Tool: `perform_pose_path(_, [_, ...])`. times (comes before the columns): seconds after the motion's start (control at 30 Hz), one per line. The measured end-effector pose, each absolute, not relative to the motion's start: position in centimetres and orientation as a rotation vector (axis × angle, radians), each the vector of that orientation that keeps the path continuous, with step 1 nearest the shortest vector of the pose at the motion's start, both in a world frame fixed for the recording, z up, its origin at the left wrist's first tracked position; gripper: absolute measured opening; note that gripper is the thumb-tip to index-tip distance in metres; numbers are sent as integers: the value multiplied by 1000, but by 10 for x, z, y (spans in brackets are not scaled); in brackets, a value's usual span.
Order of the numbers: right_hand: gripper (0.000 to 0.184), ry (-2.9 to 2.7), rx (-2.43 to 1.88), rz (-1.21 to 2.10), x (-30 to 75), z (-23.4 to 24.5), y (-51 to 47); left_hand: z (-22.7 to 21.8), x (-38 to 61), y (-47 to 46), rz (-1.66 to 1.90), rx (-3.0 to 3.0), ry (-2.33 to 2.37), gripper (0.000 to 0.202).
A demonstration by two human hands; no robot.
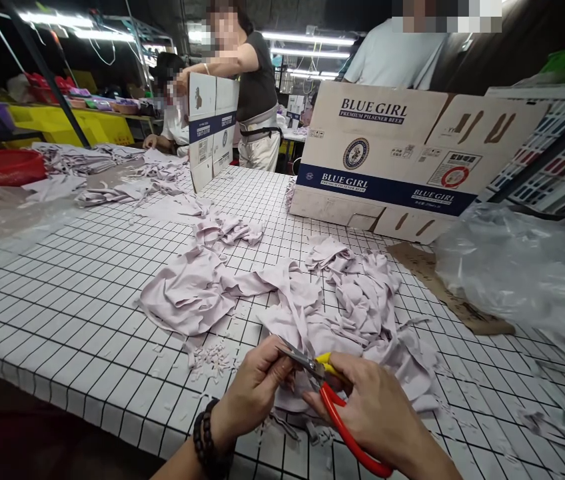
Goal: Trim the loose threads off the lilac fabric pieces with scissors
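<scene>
Scissors (335, 400) in right hand (382, 417) | left hand (252, 393) pinches fabric (362, 313) | table edge (112, 407) near

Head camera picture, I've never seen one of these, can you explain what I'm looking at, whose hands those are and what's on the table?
The camera sits on a person's head and looks down at their own two hands. The right hand holds scissors with red and yellow handles. The left hand, with a bead bracelet on its wrist, pinches pale fabric at the blades. The checked table carries more fabric pieces and small snippets. Behind stand beer cartons and a plastic sheet. Other people work at the far end.
</scene>
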State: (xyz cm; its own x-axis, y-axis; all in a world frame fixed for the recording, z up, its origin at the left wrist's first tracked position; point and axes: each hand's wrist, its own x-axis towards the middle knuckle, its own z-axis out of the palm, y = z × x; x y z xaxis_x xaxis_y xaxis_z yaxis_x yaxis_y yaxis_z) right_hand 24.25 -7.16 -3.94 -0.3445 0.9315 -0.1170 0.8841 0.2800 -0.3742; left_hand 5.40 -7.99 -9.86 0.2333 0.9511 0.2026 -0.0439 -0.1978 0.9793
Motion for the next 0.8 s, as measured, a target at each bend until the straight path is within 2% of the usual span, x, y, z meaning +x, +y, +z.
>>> perform_pose_path(0.5, [43,-2387,-1688,513,241,-48,-72,-100,52,-81,1166,1374,862,27])
perform_pose_path(0.8, [38,-2438,-1681,543,245,-45,-73,-97,46,-78,1127,1487,912,33])
